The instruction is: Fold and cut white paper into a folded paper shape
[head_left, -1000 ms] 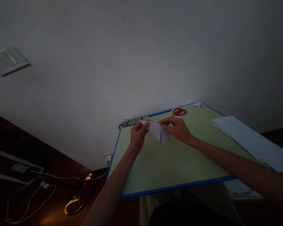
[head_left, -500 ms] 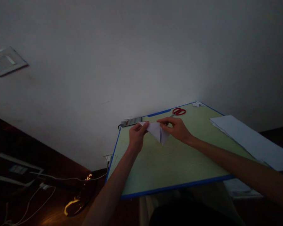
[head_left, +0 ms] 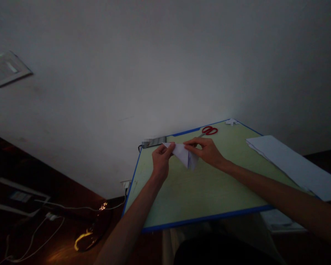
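Observation:
A folded piece of white paper (head_left: 181, 154) is held up between my two hands, over the pale green tabletop (head_left: 204, 191). My left hand (head_left: 162, 156) pinches its left side, thumb on the near face. My right hand (head_left: 205, 149) grips the upper right edge between thumb and fingers. A pointed flap of the paper hangs downward in the middle. Just beyond my right hand lie scissors with red handles (head_left: 210, 130), their blades partly hidden by that hand.
A phone-like dark device (head_left: 157, 141) lies at the table's back left corner. Crumpled paper bits (head_left: 231, 122) are at the back right. A stack of white paper (head_left: 292, 165) overhangs the right edge. The wall (head_left: 165, 73) stands right behind; white cables (head_left: 82, 209) run at lower left.
The right part of the folded paper has shifted slightly, and its lower flap looks a little more turned in. Both hands keep their grip at nearly the same place.

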The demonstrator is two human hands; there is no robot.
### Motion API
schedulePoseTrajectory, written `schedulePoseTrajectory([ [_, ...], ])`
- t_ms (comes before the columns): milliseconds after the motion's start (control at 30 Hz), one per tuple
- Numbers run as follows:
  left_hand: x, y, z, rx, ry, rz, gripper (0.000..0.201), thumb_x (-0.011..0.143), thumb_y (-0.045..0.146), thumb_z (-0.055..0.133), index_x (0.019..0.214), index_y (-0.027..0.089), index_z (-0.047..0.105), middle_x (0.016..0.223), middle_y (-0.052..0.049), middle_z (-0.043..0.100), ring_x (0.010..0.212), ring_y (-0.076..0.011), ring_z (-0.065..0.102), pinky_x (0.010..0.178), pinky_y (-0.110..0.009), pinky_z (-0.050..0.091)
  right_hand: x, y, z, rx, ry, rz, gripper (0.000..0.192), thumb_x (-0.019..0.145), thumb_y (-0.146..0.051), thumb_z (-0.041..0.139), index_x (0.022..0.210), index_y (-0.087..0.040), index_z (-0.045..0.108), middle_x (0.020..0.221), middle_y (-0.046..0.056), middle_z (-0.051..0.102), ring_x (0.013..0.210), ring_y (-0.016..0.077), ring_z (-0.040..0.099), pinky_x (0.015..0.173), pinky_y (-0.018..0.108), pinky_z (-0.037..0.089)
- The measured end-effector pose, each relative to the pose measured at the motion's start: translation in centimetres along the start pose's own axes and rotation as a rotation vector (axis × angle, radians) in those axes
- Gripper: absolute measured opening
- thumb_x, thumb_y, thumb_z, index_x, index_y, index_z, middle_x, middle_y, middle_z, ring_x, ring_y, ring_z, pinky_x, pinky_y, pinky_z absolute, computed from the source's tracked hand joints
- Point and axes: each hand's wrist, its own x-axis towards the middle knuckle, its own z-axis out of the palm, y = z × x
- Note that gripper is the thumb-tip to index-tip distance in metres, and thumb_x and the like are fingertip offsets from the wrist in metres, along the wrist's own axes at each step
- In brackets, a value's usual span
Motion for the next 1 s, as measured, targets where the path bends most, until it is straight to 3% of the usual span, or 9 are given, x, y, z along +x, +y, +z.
schedulePoseTrajectory([
  [233, 0.0, 0.5, 0.1, -0.022, -0.012, -0.010, 0.035, 0.063, 0.040, 0.092, 0.080, 0.012, 0.078, 0.080, -0.006, 0.075, 0.070, -0.0129, 0.066, 0.070, -0.026, 0.054, 0.3, 0.2, -0.1, 0.038, -0.011, 0.014, 0.014, 0.084, -0.029, 0.075, 0.095, -0.022, 0.082, 0.091, 0.005, 0.081, 0.078, 0.0197, 0.072, 0.071, 0.031, 0.055],
  [433, 0.3, 1.8, -0.2, -0.103, -0.087, 0.018, 0.031, 0.072, 0.041, 0.087, 0.090, 0.017, 0.079, 0.098, -0.010, 0.078, 0.086, -0.0178, 0.070, 0.078, -0.030, 0.055, 0.3, 0.3, -0.4, 0.054, 0.026, 0.076, 0.013, 0.083, -0.028, 0.075, 0.092, -0.022, 0.082, 0.091, 0.006, 0.081, 0.079, 0.0199, 0.072, 0.072, 0.031, 0.055],
  [667, 0.5, 2.0, -0.5, -0.131, -0.133, -0.020, 0.026, 0.073, 0.034, 0.086, 0.091, 0.016, 0.080, 0.100, -0.012, 0.078, 0.094, -0.0211, 0.071, 0.089, -0.036, 0.054, 0.2, 0.8, -0.2, 0.087, 0.053, 0.107, 0.014, 0.083, -0.029, 0.075, 0.093, -0.021, 0.081, 0.093, 0.006, 0.081, 0.080, 0.0205, 0.072, 0.074, 0.032, 0.055],
  [1000, 0.7, 2.0, -0.6, -0.118, -0.154, 0.006, 0.025, 0.074, 0.034, 0.086, 0.094, 0.019, 0.080, 0.105, -0.010, 0.076, 0.092, -0.0182, 0.068, 0.083, -0.033, 0.054, 0.2, 0.7, -0.4, 0.037, 0.033, 0.048, 0.016, 0.086, -0.030, 0.072, 0.095, -0.021, 0.081, 0.095, 0.006, 0.080, 0.082, 0.0207, 0.072, 0.073, 0.032, 0.056],
])
